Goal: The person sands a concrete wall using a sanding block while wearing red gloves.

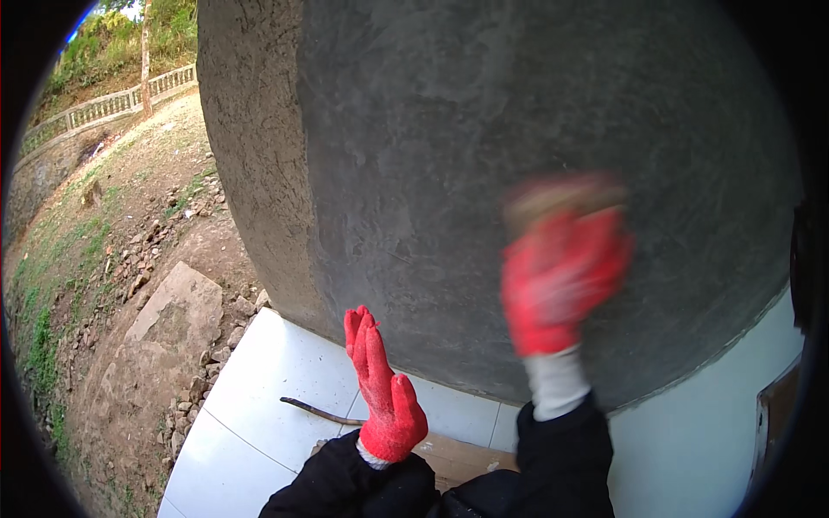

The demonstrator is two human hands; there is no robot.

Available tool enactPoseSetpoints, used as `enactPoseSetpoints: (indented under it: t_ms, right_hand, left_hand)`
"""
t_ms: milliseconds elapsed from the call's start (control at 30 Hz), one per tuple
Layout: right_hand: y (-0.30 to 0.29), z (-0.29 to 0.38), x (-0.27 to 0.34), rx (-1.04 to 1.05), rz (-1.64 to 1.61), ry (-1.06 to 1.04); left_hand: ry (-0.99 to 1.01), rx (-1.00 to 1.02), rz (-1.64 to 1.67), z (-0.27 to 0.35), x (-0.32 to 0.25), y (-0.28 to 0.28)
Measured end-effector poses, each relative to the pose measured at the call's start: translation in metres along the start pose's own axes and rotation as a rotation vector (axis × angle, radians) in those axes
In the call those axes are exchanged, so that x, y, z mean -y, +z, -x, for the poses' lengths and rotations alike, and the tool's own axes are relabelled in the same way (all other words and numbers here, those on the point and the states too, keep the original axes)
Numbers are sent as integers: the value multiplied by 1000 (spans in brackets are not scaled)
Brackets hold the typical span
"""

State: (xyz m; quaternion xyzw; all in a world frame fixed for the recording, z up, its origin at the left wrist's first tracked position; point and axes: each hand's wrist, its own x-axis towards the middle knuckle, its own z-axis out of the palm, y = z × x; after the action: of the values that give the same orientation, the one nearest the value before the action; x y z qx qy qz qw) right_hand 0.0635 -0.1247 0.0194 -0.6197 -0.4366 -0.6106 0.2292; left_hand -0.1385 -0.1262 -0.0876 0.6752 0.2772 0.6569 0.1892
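Note:
In a red work glove, my right hand (563,285) grips a brownish block or pad (563,197) against or close to the wall's face. Both are smeared by motion, so its exact kind cannot be made out. Before me stands a cement-plastered wall (414,149), dark grey and fairly smooth. A rougher, lighter brown-grey strip (256,142) runs down its left side. My left hand (388,395), also red-gloved, is raised at the foot of the wall with the thumb apart from the fingers. It holds nothing; whether its fingertips touch the plaster is unclear.
White floor tiles (246,401) meet the wall's base. A thin dark stick (317,412) and a brown flat sheet (469,453) lie by my left hand. Left of the tiles, loose stones (184,414) border an earth slope (149,362). A pale surface (686,440) lies right.

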Motion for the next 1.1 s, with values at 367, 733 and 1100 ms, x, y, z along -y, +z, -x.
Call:
enactPoseSetpoints:
  t_ms: [367, 733, 1100]
  right_hand:
    - [-11, -86, -11, -59, 93, -133]
    - [54, 161, 83, 329, -396, -659]
    - [40, 9, 117, 207, -599, -197]
  left_hand:
    - [-144, -152, 148, -1, 4, -16]
    - [-170, -173, 238, 0, 0, -27]
    - [-187, -191, 194, -9, 22, -25]
